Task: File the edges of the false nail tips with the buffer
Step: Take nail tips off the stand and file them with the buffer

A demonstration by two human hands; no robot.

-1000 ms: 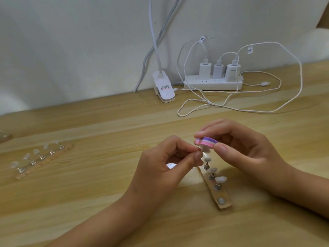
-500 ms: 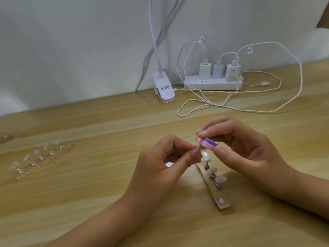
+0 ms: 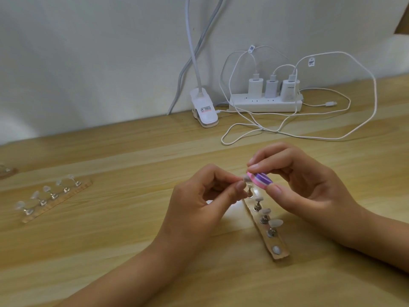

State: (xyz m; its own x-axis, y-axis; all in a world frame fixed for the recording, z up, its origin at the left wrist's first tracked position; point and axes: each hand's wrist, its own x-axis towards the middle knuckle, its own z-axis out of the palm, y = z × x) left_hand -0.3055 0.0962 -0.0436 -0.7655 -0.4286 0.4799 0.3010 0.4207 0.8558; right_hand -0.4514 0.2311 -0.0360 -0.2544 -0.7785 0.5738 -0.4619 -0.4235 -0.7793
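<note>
On my remote feed, I see the left hand (image 3: 199, 200) pinching a single false nail tip (image 3: 245, 179) between thumb and forefinger. The right hand (image 3: 307, 187) grips the pink-and-purple buffer (image 3: 260, 180) between fingertips and thumb, its end touching the tip. Both hover just above a strip (image 3: 283, 254) of mounted tips on the wooden worktop (image 3: 132, 240). A second strip (image 3: 62, 199) lies well apart, to the left.

From my remote seat, one nail stand (image 3: 273, 241) lies on the tabletop (image 3: 132, 240) at five o'clock. A second stand (image 3: 57, 201) sits well apart at eight. Behind are the lamp clip (image 3: 204, 111) at twelve and the power strip (image 3: 254, 105) at two.
</note>
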